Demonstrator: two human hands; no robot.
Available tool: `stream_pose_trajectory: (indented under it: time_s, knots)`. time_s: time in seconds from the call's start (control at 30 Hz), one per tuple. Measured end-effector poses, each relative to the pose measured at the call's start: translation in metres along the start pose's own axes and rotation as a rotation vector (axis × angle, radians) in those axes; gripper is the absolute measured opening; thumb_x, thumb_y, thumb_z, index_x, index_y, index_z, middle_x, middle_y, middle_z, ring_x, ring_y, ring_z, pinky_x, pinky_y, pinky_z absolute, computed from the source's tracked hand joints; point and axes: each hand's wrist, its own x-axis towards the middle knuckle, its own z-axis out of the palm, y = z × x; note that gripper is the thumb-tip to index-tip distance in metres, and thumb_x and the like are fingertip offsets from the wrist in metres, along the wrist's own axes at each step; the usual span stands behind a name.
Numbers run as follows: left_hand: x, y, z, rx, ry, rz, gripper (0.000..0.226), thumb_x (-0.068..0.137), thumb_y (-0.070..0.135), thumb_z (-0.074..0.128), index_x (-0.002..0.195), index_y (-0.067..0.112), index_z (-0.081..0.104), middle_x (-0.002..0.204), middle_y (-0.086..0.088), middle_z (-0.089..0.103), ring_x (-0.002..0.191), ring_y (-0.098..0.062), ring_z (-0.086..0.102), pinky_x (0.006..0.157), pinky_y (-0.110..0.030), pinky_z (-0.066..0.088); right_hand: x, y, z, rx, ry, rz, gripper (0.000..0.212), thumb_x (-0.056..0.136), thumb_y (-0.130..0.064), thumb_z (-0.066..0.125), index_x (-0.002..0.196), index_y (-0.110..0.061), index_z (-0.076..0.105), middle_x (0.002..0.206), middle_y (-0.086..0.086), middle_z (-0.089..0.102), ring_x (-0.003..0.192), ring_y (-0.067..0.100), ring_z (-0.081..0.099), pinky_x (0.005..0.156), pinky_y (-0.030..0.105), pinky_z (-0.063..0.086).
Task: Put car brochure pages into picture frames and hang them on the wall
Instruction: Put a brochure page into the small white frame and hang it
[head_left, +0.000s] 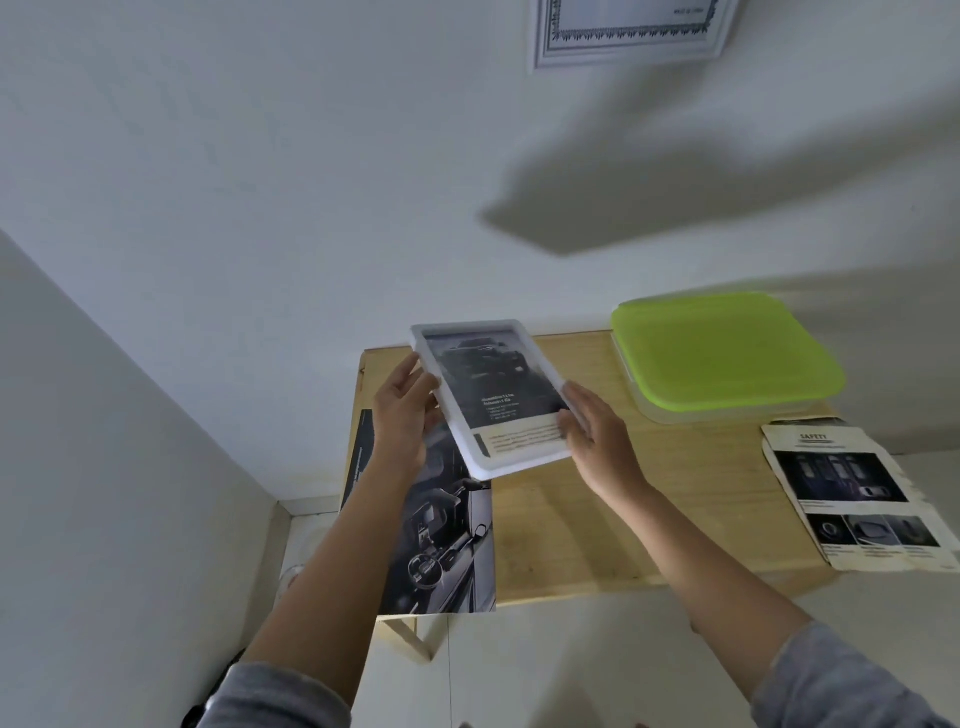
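Two hands: both grip one white picture frame (491, 397), lifted clear above the wooden bench (597, 519) and tilted, its top edge towards the wall (260, 156).
Left hand (402, 415): closed on the frame's left edge, thumb over the front rim, fingers hidden behind it.
Right hand (592, 436): closed on the lower right corner, fingers (571, 415) curled over the front.
Frame contents: a dark car brochure page (493, 384) already sits inside, so loading looks finished for this one.
Step in hand: judged to be carrying the frame up to the wall for hanging.
Doing it well: keep both grips on the rims, not the glazing; bring the frame upright and flat to the wall; feel for the hook or nail with the back hanger, which cannot be seen from here; let go only when the frame bears its own weight, then level it.
Hanging spot: no hook or nail is visible on the bare wall; a bordered certificate (628, 31) hangs higher up.
Still to frame: a long dark brochure sheet (441, 530) lies at the bench's left end under the left arm; a loose "SAFETY" page (852, 493) lies at the right end.
Nearby: a green-lidded box (722, 353) at the back of the bench, well clear of the frame.
Risk: the frame is blurred, probably moving, and could slip or knock the wall.
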Motion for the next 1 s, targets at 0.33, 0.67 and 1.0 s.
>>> stream_pose_trajectory:
  time_s: [0.33,0.67,1.0]
  knots:
    - [-0.003,0.006,0.001,-0.074,-0.154,0.033,0.038,0.093,0.007,0.047,0.128,0.022,0.05,0.092,-0.003,0.065,0.072,-0.013,0.062,0.058,-0.024,0.057,0.016,-0.011,-0.006,0.405,0.055,0.282,0.036,0.087,-0.002,0.048,0.116,-0.018,0.061,0.108,0.001,0.066,0.095,0.019,0.062,0.071,0.023,0.05]
    - [0.007,0.032,0.07,0.084,-0.398,0.101,0.047,0.098,0.031,0.037,0.141,0.043,0.025,0.133,-0.004,0.053,0.112,-0.029,0.058,0.094,-0.051,0.048,0.047,-0.03,-0.053,0.575,0.328,0.092,0.036,0.089,0.004,0.051,0.124,-0.003,0.052,0.107,0.004,0.059,0.078,-0.013,0.059,0.071,0.007,0.046]
    - [0.027,0.085,0.23,0.106,-0.491,0.329,0.048,0.098,0.021,0.038,0.142,0.035,0.026,0.115,0.013,0.065,0.111,-0.016,0.06,0.094,-0.036,0.05,0.143,-0.043,-0.204,0.654,0.372,-0.04,0.035,0.093,-0.004,0.046,0.125,-0.017,0.05,0.087,0.0,0.055,0.072,-0.002,0.056,0.07,0.011,0.043]
